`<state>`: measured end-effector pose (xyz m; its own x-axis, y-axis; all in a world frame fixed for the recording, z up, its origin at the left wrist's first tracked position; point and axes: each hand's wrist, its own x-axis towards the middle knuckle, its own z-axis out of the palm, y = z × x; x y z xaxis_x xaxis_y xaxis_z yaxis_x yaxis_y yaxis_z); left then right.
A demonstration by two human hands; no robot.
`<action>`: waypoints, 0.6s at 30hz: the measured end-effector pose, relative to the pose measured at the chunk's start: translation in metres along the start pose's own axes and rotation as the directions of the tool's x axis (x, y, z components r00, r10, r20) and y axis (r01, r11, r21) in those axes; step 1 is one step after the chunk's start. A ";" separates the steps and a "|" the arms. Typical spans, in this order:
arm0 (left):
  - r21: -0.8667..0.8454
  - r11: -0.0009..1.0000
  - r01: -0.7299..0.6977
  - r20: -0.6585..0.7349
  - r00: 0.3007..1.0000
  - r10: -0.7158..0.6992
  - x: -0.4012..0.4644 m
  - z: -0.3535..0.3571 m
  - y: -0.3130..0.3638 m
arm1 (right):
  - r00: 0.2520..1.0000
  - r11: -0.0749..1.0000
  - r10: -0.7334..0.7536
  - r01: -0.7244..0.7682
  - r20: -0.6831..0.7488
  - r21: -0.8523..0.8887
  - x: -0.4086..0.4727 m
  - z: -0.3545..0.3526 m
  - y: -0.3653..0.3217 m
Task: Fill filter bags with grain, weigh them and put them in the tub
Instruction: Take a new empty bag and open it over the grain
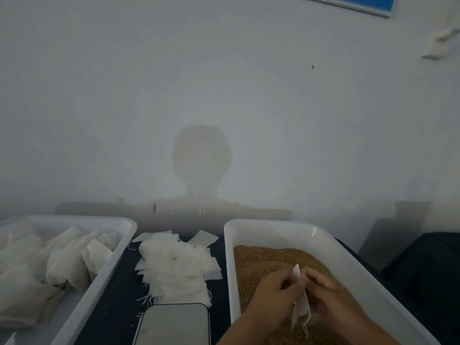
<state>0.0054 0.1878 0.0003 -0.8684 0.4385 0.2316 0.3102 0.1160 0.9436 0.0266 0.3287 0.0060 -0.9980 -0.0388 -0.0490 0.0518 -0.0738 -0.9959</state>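
Both hands work one filter bag [300, 303], pinched between my fingertips over the grain [261, 260] in the right-hand tub [353, 260]. Left hand [271, 292] and right hand [328, 295] curl narrow on its upper edge; its strings dangle below my fingers. Left of them: empty bags [174, 265], scale [174, 324], tub of filled bags [119, 260]. Dark tabletop [119, 317], pale wall [224, 83] beyond.
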 end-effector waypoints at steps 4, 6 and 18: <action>0.053 0.996 -0.066 0.006 0.998 0.066 -0.002 -0.001 -0.001 | 0.999 1.000 -0.018 0.018 -0.052 0.001 0.001 -0.001 0.000; 0.062 0.995 -0.082 0.009 0.997 0.081 -0.002 -0.002 -0.001 | 0.999 0.999 -0.028 0.030 -0.042 0.034 0.000 0.000 -0.001; 0.126 0.987 -0.099 0.014 0.995 0.098 -0.003 -0.002 0.002 | 1.000 0.999 0.026 -0.026 -0.008 -0.021 -0.004 0.006 -0.009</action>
<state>0.0083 0.1852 0.0021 -0.8286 0.4599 0.3193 0.4405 0.1835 0.8788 0.0303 0.3239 0.0160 -0.9966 -0.0325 -0.0754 0.0770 -0.0517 -0.9957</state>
